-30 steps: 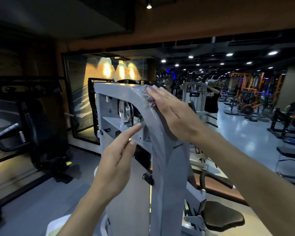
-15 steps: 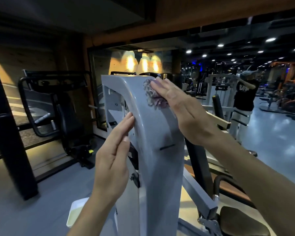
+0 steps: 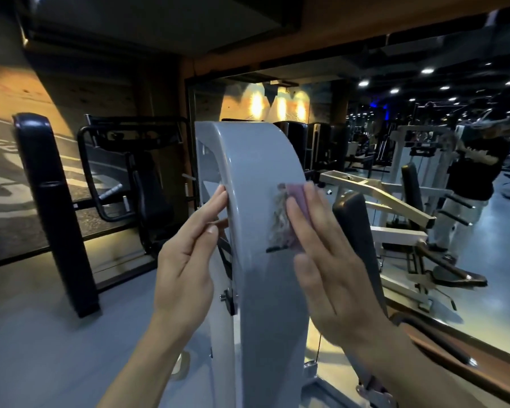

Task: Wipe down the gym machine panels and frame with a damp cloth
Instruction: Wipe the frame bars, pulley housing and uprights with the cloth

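A tall grey curved machine panel (image 3: pixel 256 160) rises in the middle of the view. My right hand (image 3: pixel 330 266) lies flat with straight fingers on its right side and presses a small purple and grey cloth (image 3: pixel 283 219) against the panel, about halfway down. The cloth shows to the left of my fingers and under the fingertips. My left hand (image 3: pixel 186 260) rests with straight fingers on the panel's left edge, touching it at the fingertips. A short dark mark sits on the panel just below the cloth.
A black padded upright (image 3: pixel 50 201) and a black seated machine (image 3: pixel 136 184) stand to the left. A white-framed machine (image 3: pixel 389 201) with a black back pad (image 3: pixel 357 231) is at the right. A person in dark clothes (image 3: pixel 477 172) stands far right. Grey floor (image 3: pixel 56 334) lies below.
My right hand has slid the cloth down the panel from near its top to about mid-height. My left hand stays on the left edge. The view has shifted.
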A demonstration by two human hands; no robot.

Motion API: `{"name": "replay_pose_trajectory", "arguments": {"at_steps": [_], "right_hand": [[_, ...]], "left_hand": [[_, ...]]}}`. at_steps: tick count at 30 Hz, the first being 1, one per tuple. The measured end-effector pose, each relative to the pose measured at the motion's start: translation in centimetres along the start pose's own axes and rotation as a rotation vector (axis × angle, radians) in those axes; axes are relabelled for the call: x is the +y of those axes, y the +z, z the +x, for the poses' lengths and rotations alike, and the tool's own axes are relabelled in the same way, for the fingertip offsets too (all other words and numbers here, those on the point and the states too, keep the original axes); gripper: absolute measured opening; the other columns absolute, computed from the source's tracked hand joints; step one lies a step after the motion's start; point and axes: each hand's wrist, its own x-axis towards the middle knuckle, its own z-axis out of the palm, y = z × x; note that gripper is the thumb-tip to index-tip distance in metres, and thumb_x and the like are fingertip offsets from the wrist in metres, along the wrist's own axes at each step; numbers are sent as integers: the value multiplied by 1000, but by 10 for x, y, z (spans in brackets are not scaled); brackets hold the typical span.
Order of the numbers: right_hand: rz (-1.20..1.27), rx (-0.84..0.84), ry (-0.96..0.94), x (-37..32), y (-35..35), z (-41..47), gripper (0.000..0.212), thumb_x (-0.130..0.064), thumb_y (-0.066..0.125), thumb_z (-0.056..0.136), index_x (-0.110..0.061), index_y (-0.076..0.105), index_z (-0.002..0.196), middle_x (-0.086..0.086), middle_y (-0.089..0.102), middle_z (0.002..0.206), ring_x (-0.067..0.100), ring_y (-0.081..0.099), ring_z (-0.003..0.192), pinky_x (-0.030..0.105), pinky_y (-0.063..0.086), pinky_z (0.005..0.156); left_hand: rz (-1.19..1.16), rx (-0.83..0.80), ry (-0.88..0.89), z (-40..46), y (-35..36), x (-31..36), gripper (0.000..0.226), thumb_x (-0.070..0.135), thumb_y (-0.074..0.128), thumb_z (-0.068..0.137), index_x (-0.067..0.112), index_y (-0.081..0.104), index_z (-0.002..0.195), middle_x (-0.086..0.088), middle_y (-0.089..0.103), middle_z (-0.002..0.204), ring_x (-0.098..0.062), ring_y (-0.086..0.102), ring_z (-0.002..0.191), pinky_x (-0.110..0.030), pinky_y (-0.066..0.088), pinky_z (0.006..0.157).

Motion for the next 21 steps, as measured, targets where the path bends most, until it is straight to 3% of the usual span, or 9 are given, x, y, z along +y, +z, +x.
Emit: {"name": "replay_pose_trajectory", "arguments": {"at_steps": [5, 10, 15, 18, 21], "right_hand": [[-2, 44, 20, 0, -2, 51, 57, -32, 28, 109, -9, 26, 160, 4, 14, 171, 15, 2, 158, 31, 9, 129], [-64, 67, -46, -5, 24, -35, 60, -33, 30, 108, -2, 22, 159, 13, 11, 171, 36, 5, 158, 47, 18, 127], [-297, -3, -94, 9, 65, -107, 63, -41, 28, 108, -12, 16, 163, 10, 10, 171, 36, 14, 156, 50, 22, 124], [-231, 57, -163, 10, 50, -65, 62, -36, 28, 109, -9, 15, 162, 13, 11, 171, 37, 12, 157, 52, 19, 126], [-158, 132, -120, -1, 25, 0, 58, -31, 30, 108, 1, 25, 157, 20, 17, 167, 38, 10, 157, 52, 16, 127]], "left_hand": [[28, 32, -4, -3, 4, 3, 46, -7, 37, 107, 14, 57, 144, 9, 59, 149, -8, 54, 139, -25, 45, 113], [39, 36, 0, -3, 4, 1, 46, -6, 38, 107, 14, 57, 144, 9, 59, 149, -16, 52, 142, -37, 46, 114], [61, 29, -6, -3, 3, 6, 46, -6, 37, 108, 15, 57, 144, 12, 58, 149, -5, 52, 140, -27, 46, 112], [71, 13, -8, -4, 4, 10, 46, -7, 38, 107, 14, 55, 145, 7, 57, 151, -4, 52, 139, -22, 45, 111], [73, 7, -27, -5, 5, 12, 47, -9, 38, 107, 10, 50, 148, 3, 55, 152, 4, 55, 132, -13, 46, 102]]}}
